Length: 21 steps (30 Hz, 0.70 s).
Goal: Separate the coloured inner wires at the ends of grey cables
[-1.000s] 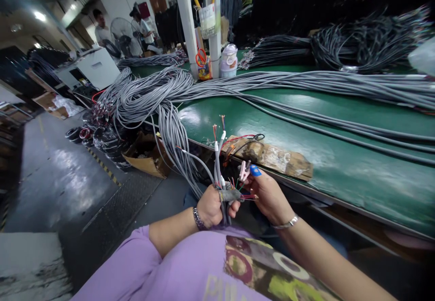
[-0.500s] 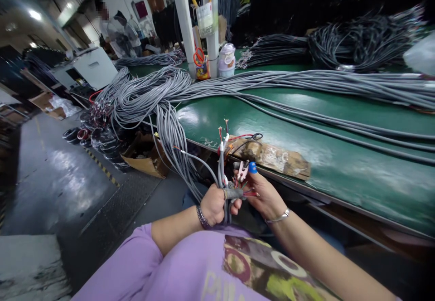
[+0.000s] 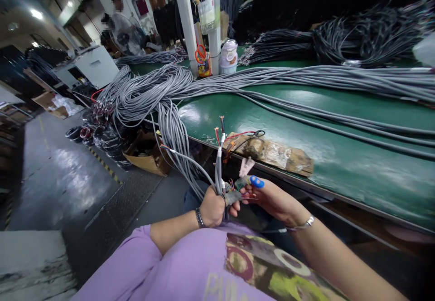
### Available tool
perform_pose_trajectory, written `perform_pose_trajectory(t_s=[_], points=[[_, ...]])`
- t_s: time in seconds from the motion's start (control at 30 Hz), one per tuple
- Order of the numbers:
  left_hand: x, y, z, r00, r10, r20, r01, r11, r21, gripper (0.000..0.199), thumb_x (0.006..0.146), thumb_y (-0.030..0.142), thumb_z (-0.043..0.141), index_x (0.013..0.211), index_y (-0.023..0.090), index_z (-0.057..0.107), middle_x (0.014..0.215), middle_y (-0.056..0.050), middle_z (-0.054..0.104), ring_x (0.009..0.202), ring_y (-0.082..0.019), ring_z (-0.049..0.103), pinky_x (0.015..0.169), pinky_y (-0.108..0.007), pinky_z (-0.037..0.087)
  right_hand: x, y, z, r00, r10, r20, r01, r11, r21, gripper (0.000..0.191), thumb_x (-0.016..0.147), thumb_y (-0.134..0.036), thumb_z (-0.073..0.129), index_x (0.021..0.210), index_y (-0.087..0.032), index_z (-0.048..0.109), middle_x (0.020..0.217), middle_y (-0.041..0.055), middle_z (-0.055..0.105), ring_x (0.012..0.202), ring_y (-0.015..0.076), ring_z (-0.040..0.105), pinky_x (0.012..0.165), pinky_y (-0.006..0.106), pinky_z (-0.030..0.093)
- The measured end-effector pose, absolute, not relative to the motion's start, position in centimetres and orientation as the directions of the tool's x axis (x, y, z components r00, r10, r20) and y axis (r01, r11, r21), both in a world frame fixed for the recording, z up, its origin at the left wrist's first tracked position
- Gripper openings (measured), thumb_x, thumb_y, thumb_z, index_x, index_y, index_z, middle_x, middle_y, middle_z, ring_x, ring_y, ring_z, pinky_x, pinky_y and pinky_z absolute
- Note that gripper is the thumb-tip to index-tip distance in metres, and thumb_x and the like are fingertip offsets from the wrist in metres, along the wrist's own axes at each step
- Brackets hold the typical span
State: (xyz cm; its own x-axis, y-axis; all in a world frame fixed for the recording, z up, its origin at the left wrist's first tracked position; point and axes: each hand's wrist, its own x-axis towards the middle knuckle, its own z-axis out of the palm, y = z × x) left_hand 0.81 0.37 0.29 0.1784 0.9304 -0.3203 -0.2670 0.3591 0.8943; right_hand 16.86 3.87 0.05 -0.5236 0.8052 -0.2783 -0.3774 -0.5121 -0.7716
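My left hand (image 3: pixel 212 208) is closed round several grey cables (image 3: pixel 218 167). Some of them stand upright with white bands and bare coloured wire ends at the top. Another cable end (image 3: pixel 233 197) points right from this fist, its thin red and green wires (image 3: pixel 249 196) fanned out. At these wires my right hand (image 3: pixel 272 199) is closed, thumb and fingers together, with a blue cover on the thumb. A pink clip (image 3: pixel 246 167) sticks up just beyond the thumb; its lower end is hidden among the taped cable ends.
A worn, taped wooden board (image 3: pixel 272 153) lies along the front edge of the green bench (image 3: pixel 322 115). Grey cable coils (image 3: pixel 146 88) drape over the bench's left end. Behind are a post with orange scissors (image 3: pixel 200 52), a lilac cup (image 3: pixel 229 56) and dark cable bundles (image 3: pixel 353 42). Another person (image 3: pixel 125 29) stands far back.
My right hand has turned flatter, its thumb now lower and pointing left. The pink clip shows farther from the fingers and higher. My left hand keeps its hold on the cables.
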Motion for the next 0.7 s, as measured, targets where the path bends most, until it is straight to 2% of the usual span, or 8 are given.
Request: perform_pose_trajectory(t_s=[0.1,0.23,0.3,0.37,0.53,0.6,0.7], points=[[0.8,0.3,0.3,0.229,0.921,-0.316,-0.172,0.358,0.918,0.039,0.062,0.047,0.076,0.059,0.013,0.056,0.049,-0.001,0.057,0.036,-0.008,0.049,0.037,-0.02,0.039,16.9,3.5,1.2,-0.554,0.793,-0.254,-0.26,-0.455,-0.852,0.028,0.065,-0.04,0.079,0.068,-0.017,0.064,0.063,0.0022,0.068,0.057,0.0155,0.061,0.061,0.029,0.046],[0.7,0.3,0.8,0.409,0.832,-0.375,0.005,0.41,0.912,0.043,0.062,0.05,0.074,0.053,0.011,0.058,0.048,-0.004,0.057,0.038,-0.01,0.052,0.039,-0.022,0.041,16.7,3.2,2.1,-0.624,0.745,-0.236,-0.114,-0.386,-0.916,0.028,0.068,-0.042,0.076,0.068,-0.017,0.064,0.06,0.0018,0.068,0.052,0.0153,0.06,0.055,0.028,0.044],[0.6,0.4,0.9,0.441,0.804,-0.4,0.042,0.427,0.903,0.044,0.062,0.05,0.074,0.051,0.011,0.057,0.048,-0.004,0.057,0.037,-0.011,0.052,0.039,-0.022,0.041,16.9,3.2,1.9,-0.61,0.759,-0.229,-0.081,-0.347,-0.934,0.029,0.069,-0.043,0.076,0.069,-0.016,0.065,0.061,0.0016,0.067,0.053,0.0142,0.058,0.055,0.026,0.042],[0.5,0.4,0.7,0.405,0.818,-0.408,0.009,0.443,0.897,0.044,0.06,0.05,0.075,0.054,0.011,0.057,0.048,-0.004,0.057,0.036,-0.011,0.052,0.038,-0.022,0.041,17.3,3.2,1.4,-0.536,0.808,-0.243,-0.097,-0.345,-0.934,0.032,0.068,-0.046,0.076,0.071,-0.015,0.066,0.065,0.0018,0.067,0.057,0.013,0.058,0.058,0.026,0.044],[0.7,0.7,0.3,0.185,0.91,-0.37,-0.21,0.405,0.89,0.043,0.059,0.05,0.076,0.062,0.012,0.055,0.049,-0.001,0.058,0.035,-0.01,0.051,0.036,-0.02,0.039,17.9,2.7,-0.4,-0.382,0.866,-0.322,-0.247,-0.431,-0.868,0.043,0.065,-0.056,0.074,0.083,-0.017,0.067,0.076,0.0034,0.065,0.064,0.0133,0.057,0.064,0.03,0.049],[0.8,0.7,0.3,0.142,0.924,-0.356,-0.243,0.381,0.892,0.043,0.06,0.05,0.076,0.061,0.012,0.055,0.049,0.0,0.057,0.035,-0.009,0.051,0.036,-0.02,0.039,17.6,2.1,-0.7,-0.344,0.893,-0.291,-0.25,-0.385,-0.888,0.04,0.065,-0.052,0.076,0.083,-0.018,0.066,0.073,0.0014,0.062,0.061,0.0118,0.054,0.06,0.028,0.048],[0.9,0.7,0.1,0.16,0.925,-0.345,-0.229,0.375,0.898,0.045,0.061,0.052,0.075,0.061,0.011,0.056,0.05,-0.001,0.059,0.037,-0.009,0.052,0.039,-0.02,0.041,16.5,1.3,-0.2,-0.249,0.953,-0.174,-0.237,-0.234,-0.943,0.03,0.068,-0.044,0.077,0.076,-0.019,0.063,0.065,-0.0002,0.061,0.058,0.012,0.053,0.055,0.026,0.044]])
